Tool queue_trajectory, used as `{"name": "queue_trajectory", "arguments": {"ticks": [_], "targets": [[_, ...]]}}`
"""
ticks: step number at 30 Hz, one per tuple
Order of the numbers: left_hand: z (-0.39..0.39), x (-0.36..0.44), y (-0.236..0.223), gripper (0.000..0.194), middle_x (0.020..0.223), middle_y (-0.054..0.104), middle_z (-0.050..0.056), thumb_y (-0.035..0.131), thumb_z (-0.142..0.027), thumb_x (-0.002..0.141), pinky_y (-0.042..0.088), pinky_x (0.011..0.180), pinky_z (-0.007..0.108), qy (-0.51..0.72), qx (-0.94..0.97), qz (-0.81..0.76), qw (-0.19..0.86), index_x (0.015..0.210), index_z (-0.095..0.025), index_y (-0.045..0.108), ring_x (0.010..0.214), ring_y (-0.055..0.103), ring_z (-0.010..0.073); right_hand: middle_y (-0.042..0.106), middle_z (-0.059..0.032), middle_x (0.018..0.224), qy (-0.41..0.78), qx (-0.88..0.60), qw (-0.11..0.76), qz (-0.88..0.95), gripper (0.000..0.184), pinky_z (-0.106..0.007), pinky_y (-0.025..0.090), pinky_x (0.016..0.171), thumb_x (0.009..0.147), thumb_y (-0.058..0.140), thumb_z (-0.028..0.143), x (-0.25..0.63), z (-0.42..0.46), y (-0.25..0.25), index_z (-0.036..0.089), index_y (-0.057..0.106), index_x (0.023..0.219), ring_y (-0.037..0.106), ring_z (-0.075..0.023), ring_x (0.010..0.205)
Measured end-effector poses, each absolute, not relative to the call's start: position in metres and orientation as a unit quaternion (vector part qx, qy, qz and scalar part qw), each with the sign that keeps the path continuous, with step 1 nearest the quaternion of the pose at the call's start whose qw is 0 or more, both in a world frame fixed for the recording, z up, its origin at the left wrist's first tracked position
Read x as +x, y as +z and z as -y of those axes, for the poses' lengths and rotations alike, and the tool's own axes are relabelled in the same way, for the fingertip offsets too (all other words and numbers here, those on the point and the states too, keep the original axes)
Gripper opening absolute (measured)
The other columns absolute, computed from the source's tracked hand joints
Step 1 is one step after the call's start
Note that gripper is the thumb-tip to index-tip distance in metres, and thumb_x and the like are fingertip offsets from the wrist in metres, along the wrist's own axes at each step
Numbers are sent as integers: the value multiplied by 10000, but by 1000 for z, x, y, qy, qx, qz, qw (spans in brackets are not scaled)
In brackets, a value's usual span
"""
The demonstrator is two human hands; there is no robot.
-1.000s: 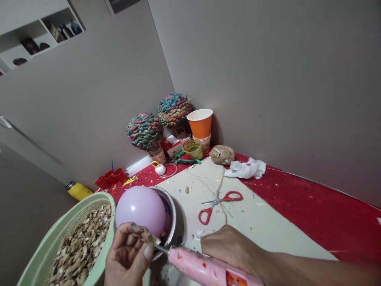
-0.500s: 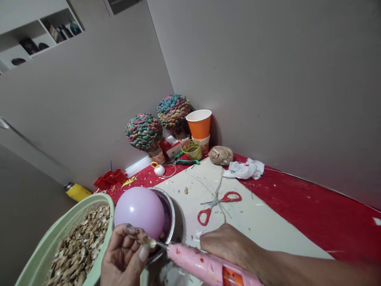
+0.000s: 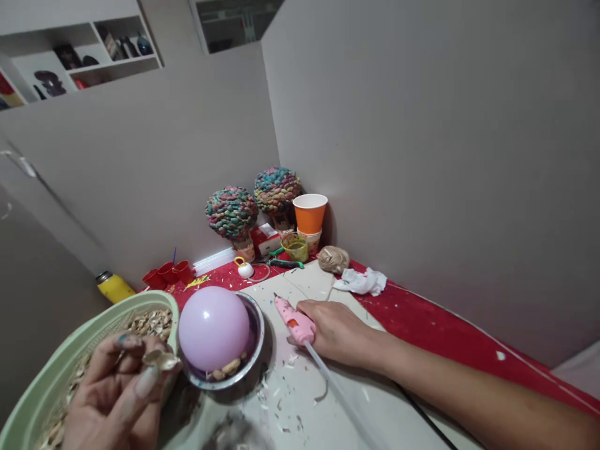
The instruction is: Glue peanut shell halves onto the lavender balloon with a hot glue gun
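My left hand pinches a half peanut shell between thumb and fingers, hollow side showing, in front of the green basket. Shells fill that basket. My right hand is wrapped round a pink hot glue gun, low over the pale board, its nozzle pointing away and to the left. A long clear glue stick juts out of its back end. Between my hands, a lilac balloon rests in a metal bowl. Several peanut shells sit along the balloon's lower edge.
Two shell-covered balls on cups stand at the back beside an orange paper cup. A twine ball and crumpled white tissue lie to the right. Red cups and a yellow bottle are at left.
My right hand has drawn the glue gun away from the shell, forward and right. My left hand has moved left with the shell. The scissors are now hidden from view.
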State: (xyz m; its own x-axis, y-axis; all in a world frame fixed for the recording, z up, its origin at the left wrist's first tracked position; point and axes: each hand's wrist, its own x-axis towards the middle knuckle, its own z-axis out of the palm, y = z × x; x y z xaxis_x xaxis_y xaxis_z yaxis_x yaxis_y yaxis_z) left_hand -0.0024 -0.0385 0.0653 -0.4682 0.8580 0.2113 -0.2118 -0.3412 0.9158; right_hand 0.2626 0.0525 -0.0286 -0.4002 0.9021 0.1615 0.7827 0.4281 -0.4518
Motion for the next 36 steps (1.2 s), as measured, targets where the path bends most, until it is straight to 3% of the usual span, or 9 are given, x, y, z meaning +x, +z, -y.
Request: {"name": "queue_trajectory", "arguments": {"ticks": [5,11,13,15,18,23,28,32,36], "targets": [[56,-11,77,340,758,715,-4,860,-130,602,588,702,168,758,415,-342,370,877,-203,676,718,689,122,673,-95,861,128,-523,120,834,242,-288,338,612,798,656,384,271,-61,-33,158,598,864,611,-246,761],[67,-13,86,284,793,691,7,819,-88,632,580,689,197,776,422,-260,389,860,-197,690,716,655,122,679,-159,1034,97,-491,53,864,319,-358,466,776,798,657,311,274,-58,-12,114,650,1049,637,-295,923],[68,-15,87,270,802,694,12,802,-87,660,575,695,197,770,431,-241,403,880,-196,690,721,660,121,602,-189,1238,77,-468,60,878,449,-405,438,944,830,640,311,264,-51,9,109,588,1228,571,-311,1123],[69,-18,87,256,802,696,10,784,-86,690,572,706,196,767,438,-223,411,899,-197,687,728,660,116,446,-153,1441,66,-426,82,899,616,-403,354,1075,852,644,356,245,-46,32,180,442,1406,432,-278,1306],[69,-21,87,240,804,700,8,771,-88,716,564,728,191,771,440,-208,411,910,-198,682,746,658,110,231,-108,1575,85,-298,128,942,807,-437,269,1148,826,709,419,206,-49,58,276,293,1502,241,-265,1431],[65,-25,87,246,812,698,-2,788,-97,714,548,721,166,774,428,-207,418,908,-200,676,758,656,99,145,-160,1596,71,-194,77,975,1029,-507,223,1152,663,845,447,146,-80,62,250,296,1511,144,-337,1457],[54,-24,85,229,822,692,-16,777,-104,743,543,722,159,754,422,-223,452,903,-212,655,752,639,80,136,-204,1593,119,-166,6,979,1181,-540,264,1123,521,905,450,136,-112,41,242,301,1514,185,-404,1437],[47,-23,78,235,829,678,-36,770,-92,750,539,724,134,746,418,-247,456,901,-229,654,762,630,66,179,-191,1586,182,-172,51,967,1084,-533,260,1125,592,873,450,148,-124,33,235,328,1504,238,-384,1423],[40,-25,74,225,836,661,-39,767,-109,756,555,707,149,741,427,-286,432,901,-235,650,770,629,81,332,-143,1530,342,-178,140,912,1003,-517,155,1163,580,887,397,157,-135,31,225,422,1453,237,-352,1419]]}}
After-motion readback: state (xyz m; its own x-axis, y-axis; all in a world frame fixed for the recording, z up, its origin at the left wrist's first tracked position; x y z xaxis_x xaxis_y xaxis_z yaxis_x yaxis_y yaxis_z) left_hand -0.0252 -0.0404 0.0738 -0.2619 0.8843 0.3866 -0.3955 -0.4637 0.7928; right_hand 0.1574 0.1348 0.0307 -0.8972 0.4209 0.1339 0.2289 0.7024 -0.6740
